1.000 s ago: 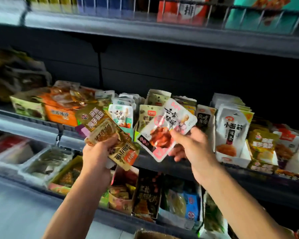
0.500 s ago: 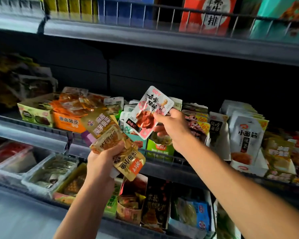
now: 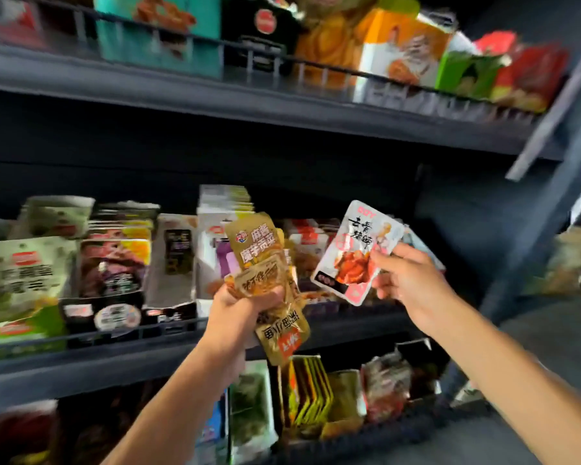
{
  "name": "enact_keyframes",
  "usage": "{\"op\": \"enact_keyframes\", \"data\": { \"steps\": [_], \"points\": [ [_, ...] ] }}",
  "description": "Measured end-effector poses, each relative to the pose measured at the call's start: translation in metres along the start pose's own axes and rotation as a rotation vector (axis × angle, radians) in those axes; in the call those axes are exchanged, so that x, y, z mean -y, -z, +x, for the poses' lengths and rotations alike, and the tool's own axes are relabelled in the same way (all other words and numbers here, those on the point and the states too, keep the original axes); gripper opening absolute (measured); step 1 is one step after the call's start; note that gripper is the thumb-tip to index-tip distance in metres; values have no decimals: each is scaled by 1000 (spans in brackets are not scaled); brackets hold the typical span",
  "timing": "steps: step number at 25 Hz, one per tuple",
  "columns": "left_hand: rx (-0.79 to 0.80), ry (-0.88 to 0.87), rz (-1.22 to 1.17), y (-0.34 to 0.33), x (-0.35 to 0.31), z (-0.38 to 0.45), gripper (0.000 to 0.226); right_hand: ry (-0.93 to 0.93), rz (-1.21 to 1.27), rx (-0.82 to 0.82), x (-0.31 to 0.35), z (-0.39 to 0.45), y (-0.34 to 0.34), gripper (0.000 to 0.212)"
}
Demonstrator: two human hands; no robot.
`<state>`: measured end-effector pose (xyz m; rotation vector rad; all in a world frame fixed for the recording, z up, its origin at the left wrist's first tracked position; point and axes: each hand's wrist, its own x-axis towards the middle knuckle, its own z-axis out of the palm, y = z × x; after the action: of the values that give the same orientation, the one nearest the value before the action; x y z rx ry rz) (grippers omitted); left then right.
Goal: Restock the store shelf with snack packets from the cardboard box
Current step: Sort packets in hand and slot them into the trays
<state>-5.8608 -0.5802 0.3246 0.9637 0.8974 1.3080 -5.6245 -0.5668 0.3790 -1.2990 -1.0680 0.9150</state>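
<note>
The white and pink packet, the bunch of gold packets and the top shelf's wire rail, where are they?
White and pink packet (image 3: 356,253), head view, its middle.
Gold packets (image 3: 262,263), head view, the upper packets' front.
Wire rail (image 3: 316,67), head view, its top bar.

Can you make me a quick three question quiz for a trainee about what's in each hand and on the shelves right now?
1. True or false: the right hand holds a white and pink packet.
2. What does the left hand grip? A) a bunch of golden-brown packets B) a bottle C) nothing
3. Fill in: the packets in both hands are held in front of the ______ shelf, not the top shelf.

Key: 1 true. 2 A, the golden-brown packets. 3 middle.
</note>
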Motion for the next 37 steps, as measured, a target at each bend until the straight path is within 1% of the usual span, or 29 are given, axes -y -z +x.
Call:
{"op": "enact_keyframes", "data": {
  "steps": [2,4,6,7,9,10,12,14,15,16,17,18,19,20,21,22,23,24,25,26,28,30,32,33,35,37],
  "points": [
    [25,50,-18,-39,16,18,21,-17,4,-130,-4,23,63,11],
    [57,83,-8,-72,30,37,24,5,8,-292,-3,51,117,10],
    [84,95,18,-93,38,52,26,69,-14,-430,2,87,150,12],
    [96,97,31,-100,40,58,26,106,-34,-465,4,105,157,12],
    [105,99,43,-107,44,68,27,153,-125,-453,2,138,154,12],
    [113,100,49,-110,46,73,28,140,-189,-423,-6,155,150,11],
    [131,107,63,-112,49,78,30,42,-366,-306,-29,180,140,11],
    [139,106,78,-108,48,81,29,-49,-607,-215,-48,193,134,21],
    [146,104,79,-105,47,81,28,-45,-738,-239,-53,193,131,27],
    [153,103,71,-103,46,80,29,12,-842,-325,-55,189,128,32],
    [155,102,57,-100,44,79,30,108,-854,-411,-52,176,120,30],
    [150,98,37,-96,43,76,32,214,-771,-434,-48,158,107,24],
    [140,93,19,-92,41,73,34,287,-617,-356,-43,136,91,14],
    [127,89,3,-87,39,69,35,308,-454,-194,-38,108,71,7],
    [112,85,-16,-83,37,64,35,286,-340,25,-34,78,50,7],
    [96,80,-37,-76,35,57,35,231,-304,256,-33,48,28,17],
    [84,76,-53,-69,33,51,33,160,-311,444,-34,22,8,35],
    [75,71,-59,-62,31,44,31,109,-319,533,-37,2,-8,50],
    [63,64,-54,-55,27,36,28,96,-314,539,-43,-9,-22,57],
    [53,53,-37,-43,23,28,26,91,-289,514,-49,-16,-34,53],
    [70,62,-2,-18,14,11,26,26,-191,494,-52,-26,-53,37],
    [64,109,-11,8,7,-4,33,-65,-103,544,-53,-38,-69,31],
    [3,121,-25,35,4,-16,39,-111,-107,618,-60,-54,-88,29],
    [-28,110,-35,47,4,-21,38,-122,-140,624,-65,-62,-96,29],
    [-91,95,-66,70,5,-31,35,-129,-201,601,-79,-71,-112,32],
    [-160,99,-71,90,5,-35,31,-148,-184,555,-87,-73,-124,37]
  ]
}}
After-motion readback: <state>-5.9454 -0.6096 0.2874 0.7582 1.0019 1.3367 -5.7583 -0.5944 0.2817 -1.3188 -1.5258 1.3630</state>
